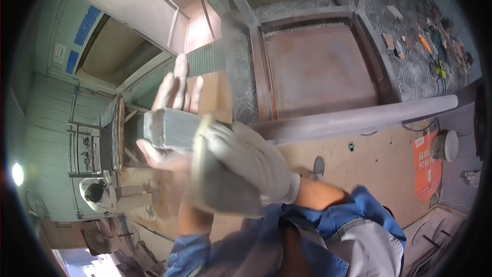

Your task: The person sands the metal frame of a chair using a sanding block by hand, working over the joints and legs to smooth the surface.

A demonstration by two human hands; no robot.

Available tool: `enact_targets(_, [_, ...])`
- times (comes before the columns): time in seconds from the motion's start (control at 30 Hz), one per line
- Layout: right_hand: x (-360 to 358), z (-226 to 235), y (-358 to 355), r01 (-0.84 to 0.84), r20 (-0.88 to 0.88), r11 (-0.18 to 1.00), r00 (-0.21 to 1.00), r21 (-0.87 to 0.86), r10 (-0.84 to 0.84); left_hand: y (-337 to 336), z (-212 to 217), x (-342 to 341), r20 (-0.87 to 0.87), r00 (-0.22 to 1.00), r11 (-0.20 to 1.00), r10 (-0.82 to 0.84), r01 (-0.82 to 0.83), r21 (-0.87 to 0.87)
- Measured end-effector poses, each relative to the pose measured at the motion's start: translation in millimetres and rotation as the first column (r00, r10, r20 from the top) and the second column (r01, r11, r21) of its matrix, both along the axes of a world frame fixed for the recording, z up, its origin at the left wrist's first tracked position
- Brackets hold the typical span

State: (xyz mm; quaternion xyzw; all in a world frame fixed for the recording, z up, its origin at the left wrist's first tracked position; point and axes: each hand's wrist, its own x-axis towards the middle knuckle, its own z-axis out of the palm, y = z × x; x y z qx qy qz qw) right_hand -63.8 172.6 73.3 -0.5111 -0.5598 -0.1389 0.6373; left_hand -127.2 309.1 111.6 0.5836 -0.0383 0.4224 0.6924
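Across your left hand, whose fingers are apart, lies the grey block, lengthwise toward your gloved right hand; whether that one grips, I cannot tell.

The frame lay on the table, tools near its right edge.
The panel sat inside the frame. Before the table's near left corner, the block lay across the left hand, the right hand just right of it. Cardboard was beyond the hands, beside the table's left edge; a co-worker was well left.
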Motion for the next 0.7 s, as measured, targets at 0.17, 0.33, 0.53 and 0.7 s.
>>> enact_targets(0.17, [2, -4, 1, -0.055, 0.172, 0.981, 0.981, -0.184, 0.087, 6, -11, -8, 0.082, 0.989, 0.960, -0.121, 0.138, -0.245])
enact_targets(0.33, [-21, -7, 15, 0.025, 0.115, 0.985, 0.993, -0.174, -0.005, 28, -23, -6, 0.162, 0.913, 0.915, -0.374, 0.392, -0.095])
enact_targets(0.53, [-54, -15, 40, 0.250, 0.168, 0.947, 0.961, -0.201, -0.218, 46, -25, 6, 0.111, 0.723, 0.728, -0.682, 0.685, 0.009])
enact_targets(0.7, [-74, -23, 56, 0.283, -0.042, 0.952, 0.956, -0.114, -0.289, 24, -14, 9, 0.248, 0.770, 0.756, -0.588, 0.632, -0.169])
